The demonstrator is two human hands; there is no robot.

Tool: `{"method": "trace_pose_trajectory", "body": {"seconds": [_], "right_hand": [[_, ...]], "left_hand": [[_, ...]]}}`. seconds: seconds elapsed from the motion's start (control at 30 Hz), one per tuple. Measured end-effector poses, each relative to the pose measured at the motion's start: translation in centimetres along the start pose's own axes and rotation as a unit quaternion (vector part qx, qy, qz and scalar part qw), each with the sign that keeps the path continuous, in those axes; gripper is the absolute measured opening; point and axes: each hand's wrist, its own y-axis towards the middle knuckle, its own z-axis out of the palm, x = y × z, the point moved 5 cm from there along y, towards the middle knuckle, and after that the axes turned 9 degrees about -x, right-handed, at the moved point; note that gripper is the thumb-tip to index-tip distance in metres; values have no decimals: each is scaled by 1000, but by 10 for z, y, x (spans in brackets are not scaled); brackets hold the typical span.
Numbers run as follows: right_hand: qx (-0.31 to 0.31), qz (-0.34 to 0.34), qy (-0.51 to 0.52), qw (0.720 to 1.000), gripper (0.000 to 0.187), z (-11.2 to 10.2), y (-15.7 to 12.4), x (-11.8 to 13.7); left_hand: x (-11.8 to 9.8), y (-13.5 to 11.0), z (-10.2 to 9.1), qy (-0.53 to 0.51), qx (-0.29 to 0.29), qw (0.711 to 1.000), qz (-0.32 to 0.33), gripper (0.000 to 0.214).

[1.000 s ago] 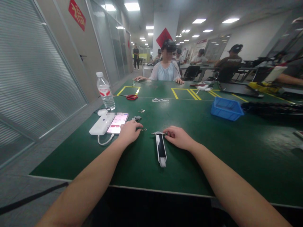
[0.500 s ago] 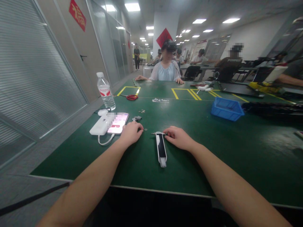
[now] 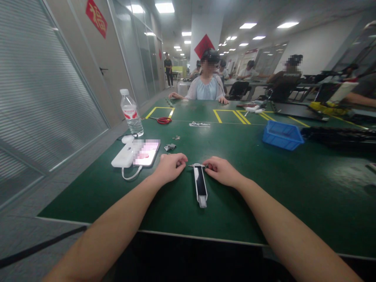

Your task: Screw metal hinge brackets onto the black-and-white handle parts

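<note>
A long white-edged piece with a black face (image 3: pixel 200 182) lies on the green table in front of me, its pale end tab towards me. Across its far end runs a thin metal rod (image 3: pixel 192 165), whose pointed end sticks out to the left. My right hand (image 3: pixel 220 171) is closed around the rod's other end, fingers pinched at the piece's top right corner. Just left of the rod tip is my left hand (image 3: pixel 171 167), thumb and fingers pinched together. Whatever those fingers hold is too small or hidden to make out.
Beyond my left hand lie small grey parts (image 3: pixel 170 147) and several tiny rings (image 3: pixel 176 138). A phone (image 3: pixel 148 153), a white power bank (image 3: pixel 122 156) and a water bottle (image 3: pixel 131 113) stand left. Red-handled scissors (image 3: pixel 163 120) and a blue bin (image 3: pixel 282 135) lie farther off. A person (image 3: pixel 205 88) sits opposite.
My left hand has moved right, closer to the rod's tip. The tiny ring beside its fingers no longer shows on that spot. My right hand and the long piece have stayed put.
</note>
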Motion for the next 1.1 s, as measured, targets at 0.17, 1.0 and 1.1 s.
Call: {"method": "trace_pose_trajectory", "body": {"seconds": [0.17, 1.0, 1.1], "right_hand": [[0, -2, -5, 1000, 20, -1, 0, 1], [-10, 0, 13, 1000, 16, -1, 0, 0], [-7, 1, 15, 1000, 16, -2, 0, 2]], "left_hand": [[-4, 0, 1, -19, -17, 999, 43, 11], [0, 0, 0, -70, -8, 997, 18, 11], [1, 0, 2, -66, -6, 998, 12, 11]]}}
